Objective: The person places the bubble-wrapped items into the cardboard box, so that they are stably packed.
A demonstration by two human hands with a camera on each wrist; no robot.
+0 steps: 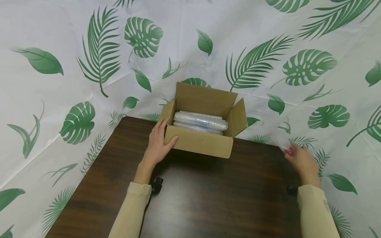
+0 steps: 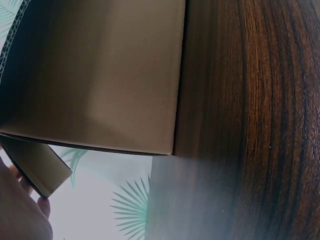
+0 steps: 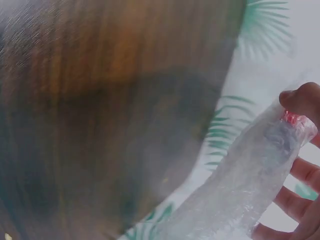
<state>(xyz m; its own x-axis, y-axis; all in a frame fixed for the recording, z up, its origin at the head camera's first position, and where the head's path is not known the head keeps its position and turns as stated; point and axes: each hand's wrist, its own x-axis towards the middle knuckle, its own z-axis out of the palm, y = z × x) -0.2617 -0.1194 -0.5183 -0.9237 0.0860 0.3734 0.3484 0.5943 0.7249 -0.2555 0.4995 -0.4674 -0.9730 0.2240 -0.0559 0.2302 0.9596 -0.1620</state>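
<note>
An open cardboard box (image 1: 198,142) stands at the far side of the table, its flaps spread outward. Inside lie several long bundles in clear bubble wrap (image 1: 202,120). My left hand (image 1: 156,140) grips the box at its front left corner, thumb over the front flap and fingers on the left flap (image 2: 42,167). Well to the right of the box, my right hand (image 1: 304,162) holds a bubble-wrapped bundle (image 3: 240,175) by one end, where something red (image 3: 290,118) shows through the wrap. What is wrapped inside cannot be made out.
The dark wooden table (image 1: 226,191) has its right edge beneath my right hand. A white cloth with green leaves (image 1: 184,39) hangs behind the table and down its sides. Small black devices (image 1: 156,185) are strapped at my wrists.
</note>
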